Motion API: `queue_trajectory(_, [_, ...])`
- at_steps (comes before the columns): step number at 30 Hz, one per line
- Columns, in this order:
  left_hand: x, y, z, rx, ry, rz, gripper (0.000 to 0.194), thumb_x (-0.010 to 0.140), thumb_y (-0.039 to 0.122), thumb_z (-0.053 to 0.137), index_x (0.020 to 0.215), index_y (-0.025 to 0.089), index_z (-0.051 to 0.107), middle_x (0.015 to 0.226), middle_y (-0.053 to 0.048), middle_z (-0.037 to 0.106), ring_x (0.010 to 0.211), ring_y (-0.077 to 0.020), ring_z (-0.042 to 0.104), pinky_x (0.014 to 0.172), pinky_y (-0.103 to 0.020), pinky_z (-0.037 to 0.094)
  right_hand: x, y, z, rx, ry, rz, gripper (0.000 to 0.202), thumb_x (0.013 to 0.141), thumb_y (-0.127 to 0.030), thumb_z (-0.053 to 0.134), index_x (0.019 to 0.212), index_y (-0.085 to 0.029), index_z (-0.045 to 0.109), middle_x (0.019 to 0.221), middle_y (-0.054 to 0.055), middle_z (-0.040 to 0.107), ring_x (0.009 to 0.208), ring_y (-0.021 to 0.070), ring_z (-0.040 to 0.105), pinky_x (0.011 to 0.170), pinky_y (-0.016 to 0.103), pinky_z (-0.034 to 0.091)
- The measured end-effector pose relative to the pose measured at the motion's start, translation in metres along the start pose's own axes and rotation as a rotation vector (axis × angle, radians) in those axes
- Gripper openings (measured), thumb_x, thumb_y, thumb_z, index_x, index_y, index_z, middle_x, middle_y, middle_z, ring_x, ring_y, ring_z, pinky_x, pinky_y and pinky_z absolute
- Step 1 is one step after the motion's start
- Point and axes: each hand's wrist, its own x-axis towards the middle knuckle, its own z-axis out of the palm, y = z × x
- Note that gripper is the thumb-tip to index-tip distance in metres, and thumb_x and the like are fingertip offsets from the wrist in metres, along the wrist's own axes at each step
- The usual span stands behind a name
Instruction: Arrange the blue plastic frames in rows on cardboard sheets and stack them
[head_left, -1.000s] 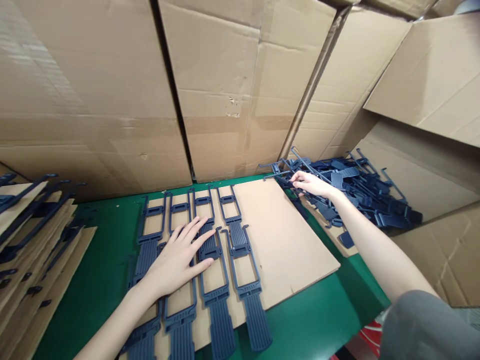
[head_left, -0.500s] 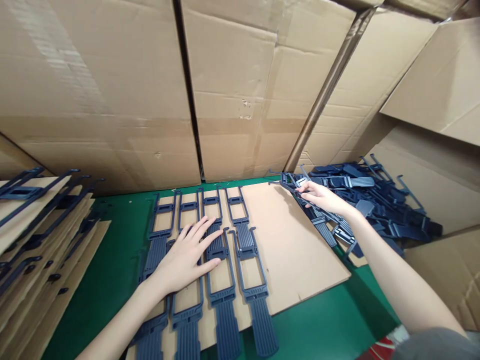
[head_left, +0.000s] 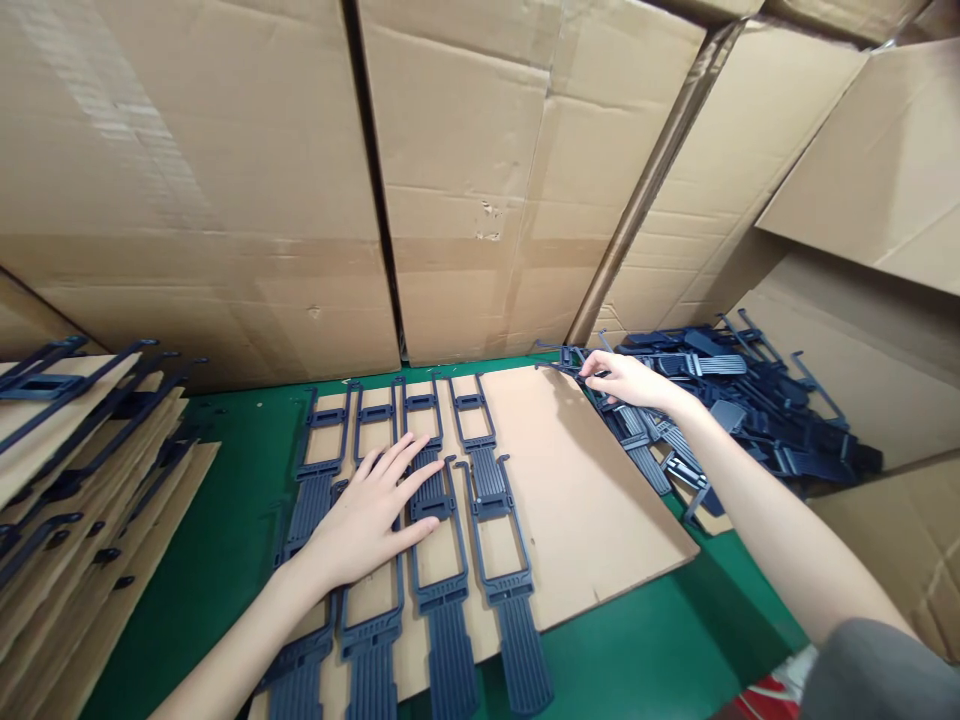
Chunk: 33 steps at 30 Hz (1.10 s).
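Several dark blue plastic frames with ribbed tails lie in two rows on a flat cardboard sheet [head_left: 600,500]. My left hand [head_left: 375,510] rests over the middle frames, fingers spread, holding nothing. One frame [head_left: 504,550] lies just right of that hand, its ribbed tail past the sheet's lower edge. Beyond the sheet's far right corner, my right hand [head_left: 611,378] pinches a dark blue plastic frame at the left end of a heap of similar parts [head_left: 750,400]. That hand and wrist partly cover the part.
Layered cardboard sheets with dark frames between them [head_left: 150,480] stand at the left. Large cardboard boxes [head_left: 465,200] line the back of the green table [head_left: 622,650]. An open carton flap [head_left: 877,160] overhangs the right side.
My right hand has shifted slightly left, and the part in its fingers is less visible over the heap. My left hand has stayed on the frames.
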Motion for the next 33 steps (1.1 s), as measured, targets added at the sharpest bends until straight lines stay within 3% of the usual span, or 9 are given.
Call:
queue_trajectory(4, [0.0,0.001,-0.001,0.003,-0.016,-0.011,0.057,0.092,0.054,0.043,0.143,0.03,0.038,0.156,-0.005,0.019,0.143,-0.0313,0.016,0.112,-0.056,0.022,0.015,-0.006,0.001,-0.09,0.04,-0.01,0.008,0.071,-0.025,0.058,0.078,-0.022,0.057,0.084,0.003,0.067,0.069,0.0167,0.061,0.059,0.026,0.05])
queue_trajectory(9, [-0.001,0.001,0.001,-0.002,-0.012,-0.006,0.057,0.092,0.054,0.044,0.143,0.031,0.037,0.156,-0.005,0.019,0.143,-0.0312,0.015,0.112,-0.057,0.021,0.022,0.004,0.0,-0.141,0.162,0.035,0.006,0.067,-0.022,0.059,0.072,-0.022,0.055,0.085,0.004,0.067,0.087,0.0222,0.063,0.076,0.031,0.049])
queue_trajectory(12, [-0.001,0.0,0.002,-0.012,-0.005,0.005,0.057,0.092,0.054,0.044,0.144,0.031,0.035,0.157,-0.005,0.018,0.143,-0.0315,0.014,0.112,-0.057,0.02,0.022,0.006,-0.001,-0.119,0.173,0.085,0.007,0.069,-0.024,0.06,0.072,-0.021,0.055,0.085,0.005,0.067,0.076,0.0213,0.064,0.068,0.032,0.05])
queue_trajectory(16, [-0.002,0.0,0.002,-0.028,-0.001,-0.006,0.057,0.091,0.054,0.045,0.143,0.032,0.036,0.156,-0.005,0.019,0.143,-0.0318,0.015,0.112,-0.056,0.021,0.015,-0.006,-0.009,-0.001,0.045,0.125,0.012,0.073,-0.032,0.062,0.077,-0.021,0.057,0.074,0.003,0.064,0.06,0.0158,0.06,0.052,0.028,0.052])
queue_trajectory(18, [-0.002,0.001,0.002,-0.033,0.002,-0.007,0.057,0.091,0.053,0.046,0.143,0.031,0.037,0.156,-0.005,0.02,0.143,-0.0318,0.017,0.112,-0.056,0.021,0.009,-0.016,-0.014,0.129,-0.084,0.128,0.016,0.074,-0.035,0.063,0.08,-0.022,0.058,0.071,0.002,0.062,0.062,0.0153,0.059,0.052,0.027,0.054])
queue_trajectory(21, [-0.002,0.001,0.001,-0.022,0.001,0.002,0.057,0.091,0.053,0.046,0.142,0.03,0.038,0.156,-0.005,0.02,0.143,-0.0312,0.017,0.113,-0.055,0.02,-0.002,-0.029,-0.014,0.285,-0.216,0.073,0.021,0.075,-0.038,0.066,0.086,-0.022,0.058,0.084,0.004,0.065,0.074,0.0168,0.061,0.058,0.028,0.056])
queue_trajectory(25, [-0.001,0.002,0.0,-0.014,-0.019,-0.002,0.058,0.091,0.054,0.044,0.144,0.03,0.035,0.156,-0.005,0.019,0.143,-0.0309,0.016,0.113,-0.055,0.019,-0.017,-0.038,0.017,0.24,-0.176,-0.059,0.02,0.079,-0.038,0.06,0.092,-0.022,0.058,0.096,0.004,0.067,0.079,0.0183,0.063,0.069,0.031,0.054])
queue_trajectory(29, [-0.001,0.002,0.0,-0.018,-0.034,-0.009,0.058,0.091,0.054,0.045,0.143,0.03,0.036,0.156,-0.006,0.019,0.143,-0.0312,0.015,0.113,-0.056,0.019,-0.023,-0.044,0.063,-0.093,0.016,-0.176,0.015,0.08,-0.032,0.057,0.09,-0.021,0.059,0.099,0.006,0.066,0.091,0.0238,0.063,0.081,0.036,0.048])
queue_trajectory(33, [-0.001,0.003,0.0,-0.035,-0.019,-0.005,0.058,0.091,0.055,0.045,0.143,0.031,0.037,0.156,-0.005,0.019,0.143,-0.0315,0.015,0.113,-0.056,0.019,-0.014,-0.05,0.089,-0.292,0.053,-0.14,0.032,0.077,-0.03,0.062,0.107,-0.022,0.055,0.101,0.009,0.067,0.094,0.0269,0.062,0.078,0.035,0.046])
